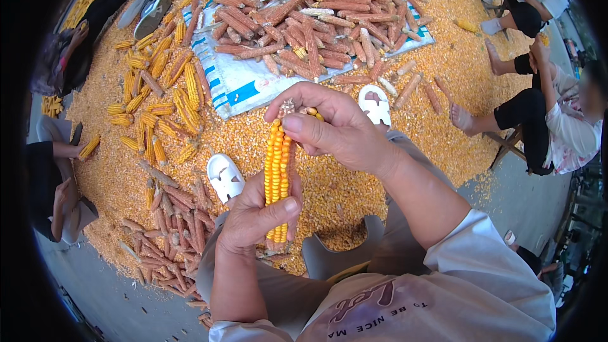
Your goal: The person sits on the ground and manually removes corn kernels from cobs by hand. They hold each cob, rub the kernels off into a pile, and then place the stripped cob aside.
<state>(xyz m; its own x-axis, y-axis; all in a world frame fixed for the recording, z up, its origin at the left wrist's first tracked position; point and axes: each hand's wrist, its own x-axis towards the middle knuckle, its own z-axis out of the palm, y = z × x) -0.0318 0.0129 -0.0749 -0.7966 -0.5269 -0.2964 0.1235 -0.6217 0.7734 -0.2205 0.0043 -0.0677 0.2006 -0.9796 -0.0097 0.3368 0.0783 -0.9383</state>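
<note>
A partly shelled ear of dried corn stands nearly upright between my hands. Rows of yellow kernels run down its left side, while bare reddish cob shows along the right. My left hand is wrapped around the lower half, its thumb lying across the kernels. At the top end, my right hand grips the ear with the thumb pressed near the tip. A few loose kernels sit between the right thumb and fingers. Below both hands spreads a thick layer of shelled kernels.
Bare cobs are heaped on a white and blue woven sheet ahead. Unshelled ears lie left of it, and more cobs lie at lower left. A grey plastic stool is between my legs. Seated people flank the kernels.
</note>
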